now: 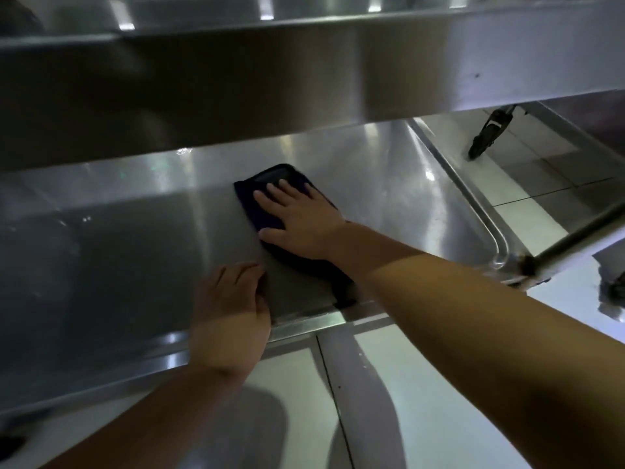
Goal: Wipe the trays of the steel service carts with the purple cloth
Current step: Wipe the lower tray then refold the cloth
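Two hands are down on the lower tray (389, 170) of the steel cart, seen from the head view. The right hand (301, 218) lies flat on the purple cloth (267, 179), fingers straight and spread, a grip that pinches nothing and simply pushes the folded cloth against the steel, likely to cover a broad swath. The cloth sits mid-tray and trails back to the near rim (304, 321). The left hand (233, 299) rests on the tray just inside that rim, fingers loosely bent, holding nothing, probably bracing the reach under the upper tray (236, 89). Brushed steel gleams with streaky reflections. Below and beyond lie pale floor tiles (422, 384), and a caster wheel (483, 137) shows at far right.
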`<state>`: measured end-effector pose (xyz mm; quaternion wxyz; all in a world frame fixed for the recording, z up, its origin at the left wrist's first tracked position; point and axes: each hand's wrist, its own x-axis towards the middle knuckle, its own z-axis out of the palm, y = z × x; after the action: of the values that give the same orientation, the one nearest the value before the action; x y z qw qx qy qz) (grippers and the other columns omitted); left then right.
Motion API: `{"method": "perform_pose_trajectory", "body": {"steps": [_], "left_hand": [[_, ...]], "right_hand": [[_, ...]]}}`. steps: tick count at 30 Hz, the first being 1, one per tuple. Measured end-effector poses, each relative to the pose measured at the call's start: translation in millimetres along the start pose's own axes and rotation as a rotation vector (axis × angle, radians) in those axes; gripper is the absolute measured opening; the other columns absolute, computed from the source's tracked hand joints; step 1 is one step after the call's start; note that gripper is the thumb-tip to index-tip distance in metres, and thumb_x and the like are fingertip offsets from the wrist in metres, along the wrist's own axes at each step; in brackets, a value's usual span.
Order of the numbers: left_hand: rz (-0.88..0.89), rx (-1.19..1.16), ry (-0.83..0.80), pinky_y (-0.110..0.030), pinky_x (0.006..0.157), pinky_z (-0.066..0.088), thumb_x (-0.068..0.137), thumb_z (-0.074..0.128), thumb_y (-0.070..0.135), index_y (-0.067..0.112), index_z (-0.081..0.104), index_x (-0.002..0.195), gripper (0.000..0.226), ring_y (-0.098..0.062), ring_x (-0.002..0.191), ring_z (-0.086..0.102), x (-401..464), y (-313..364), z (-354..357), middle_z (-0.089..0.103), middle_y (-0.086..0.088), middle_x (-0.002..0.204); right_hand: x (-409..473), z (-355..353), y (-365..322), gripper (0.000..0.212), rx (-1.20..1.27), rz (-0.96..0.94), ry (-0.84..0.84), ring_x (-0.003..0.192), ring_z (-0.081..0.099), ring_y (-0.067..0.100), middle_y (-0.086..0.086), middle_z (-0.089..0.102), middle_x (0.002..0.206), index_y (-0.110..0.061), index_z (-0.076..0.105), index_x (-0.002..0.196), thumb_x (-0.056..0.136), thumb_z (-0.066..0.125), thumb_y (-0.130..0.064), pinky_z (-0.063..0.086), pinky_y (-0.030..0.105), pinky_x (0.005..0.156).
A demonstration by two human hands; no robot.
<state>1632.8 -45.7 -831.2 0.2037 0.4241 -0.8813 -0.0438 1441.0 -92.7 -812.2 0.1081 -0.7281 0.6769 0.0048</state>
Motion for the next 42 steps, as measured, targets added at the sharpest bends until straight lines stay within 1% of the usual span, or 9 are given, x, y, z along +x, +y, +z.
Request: {"method": "perform_pose_trajectory", "body": {"steps": [5, 11, 17, 21, 24, 30, 34, 37, 42], "left_hand": [[-0.081, 0.036, -0.003, -0.035, 0.083, 0.033, 0.079, 0.039, 0.023, 0.005, 0.066, 0.099, 0.038, -0.033, 0.091, 0.055, -0.4, -2.3, -0.1, 0.065, -0.012, 0.099], [-0.054, 0.062, -0.037, -0.038, 0.091, 0.035, 0.080, 0.038, 0.032, 0.010, 0.065, 0.113, 0.048, -0.023, 0.107, 0.043, -0.2, 0.2, 1.2, 0.063, -0.007, 0.116], [-0.040, 0.055, -0.046, -0.035, 0.089, 0.031, 0.084, 0.038, 0.032, 0.011, 0.068, 0.112, 0.047, -0.029, 0.097, 0.057, -1.0, 0.9, -0.4, 0.066, -0.006, 0.113], [-0.042, 0.056, -0.027, -0.036, 0.085, 0.031, 0.083, 0.038, 0.031, 0.010, 0.069, 0.110, 0.046, -0.030, 0.091, 0.058, -0.9, 2.9, 0.1, 0.067, -0.006, 0.110], [-0.044, 0.053, -0.016, -0.036, 0.085, 0.032, 0.082, 0.038, 0.030, 0.010, 0.069, 0.109, 0.046, -0.031, 0.091, 0.059, -0.7, 3.1, 0.9, 0.067, -0.007, 0.110], [-0.058, 0.057, -0.025, -0.036, 0.084, 0.032, 0.080, 0.041, 0.030, 0.013, 0.069, 0.108, 0.043, -0.028, 0.093, 0.055, -1.4, 2.2, 1.6, 0.066, -0.005, 0.111], [-0.067, 0.067, -0.059, -0.035, 0.084, 0.033, 0.078, 0.040, 0.031, 0.013, 0.069, 0.107, 0.045, -0.029, 0.093, 0.057, -1.4, 0.8, 0.1, 0.067, -0.005, 0.110], [-0.072, 0.046, -0.062, -0.035, 0.087, 0.041, 0.079, 0.040, 0.034, 0.013, 0.069, 0.112, 0.049, -0.028, 0.097, 0.056, -2.2, 2.0, -1.7, 0.067, -0.005, 0.113], [-0.063, 0.044, -0.067, -0.034, 0.089, 0.030, 0.079, 0.041, 0.041, 0.012, 0.068, 0.114, 0.052, -0.024, 0.102, 0.048, -2.6, 2.1, -1.9, 0.066, -0.005, 0.116]], "right_hand": [[5.8, 1.0, 6.5, 0.065, 0.022, -0.095, 0.025, 0.148, -0.006, 0.011, -0.007, 0.000, 0.162, -0.037, 0.006, 0.153, 0.097, 0.031, -0.059, -0.004, 0.038, 0.120], [-26.7, -17.1, 92.5, 0.066, 0.044, 0.196, 0.098, 0.148, -0.001, 0.010, -0.007, 0.005, 0.162, -0.036, 0.009, 0.153, 0.096, 0.035, -0.058, -0.001, 0.034, 0.120], [-67.1, -30.3, 165.9, 0.068, 0.023, 0.522, 0.143, 0.149, 0.003, 0.016, 0.001, 0.008, 0.162, -0.027, 0.009, 0.154, 0.097, 0.035, -0.055, 0.000, 0.036, 0.119], [-61.2, -24.9, 153.7, 0.073, -0.011, 0.637, 0.170, 0.149, 0.004, 0.024, 0.009, 0.008, 0.162, -0.020, 0.006, 0.155, 0.096, 0.030, -0.058, 0.001, 0.042, 0.119], [-41.3, -18.0, 117.5, 0.076, -0.037, 0.580, 0.168, 0.149, 0.004, 0.025, 0.009, 0.007, 0.162, -0.020, 0.006, 0.155, 0.095, 0.031, -0.061, 0.003, 0.043, 0.119], [11.9, -4.5, 10.2, 0.077, -0.043, 0.121, 0.085, 0.149, -0.005, 0.019, 0.001, -0.002, 0.163, -0.029, 0.000, 0.154, 0.093, 0.029, -0.066, -0.002, 0.040, 0.120], [25.2, -0.5, -8.3, 0.074, -0.010, -0.032, 0.030, 0.148, -0.008, 0.015, -0.003, -0.004, 0.162, -0.033, -0.002, 0.153, 0.094, 0.029, -0.065, -0.006, 0.038, 0.119], [17.2, -5.3, 23.8, 0.075, -0.002, 0.028, 0.066, 0.149, -0.004, 0.014, -0.003, 0.000, 0.163, -0.033, 0.001, 0.154, 0.093, 0.030, -0.066, -0.002, 0.037, 0.121], [-15.3, -19.0, 109.0, 0.073, 0.016, 0.364, 0.170, 0.149, 0.005, 0.018, 0.002, 0.008, 0.162, -0.028, 0.011, 0.154, 0.094, 0.036, -0.061, 0.002, 0.036, 0.120]]}}
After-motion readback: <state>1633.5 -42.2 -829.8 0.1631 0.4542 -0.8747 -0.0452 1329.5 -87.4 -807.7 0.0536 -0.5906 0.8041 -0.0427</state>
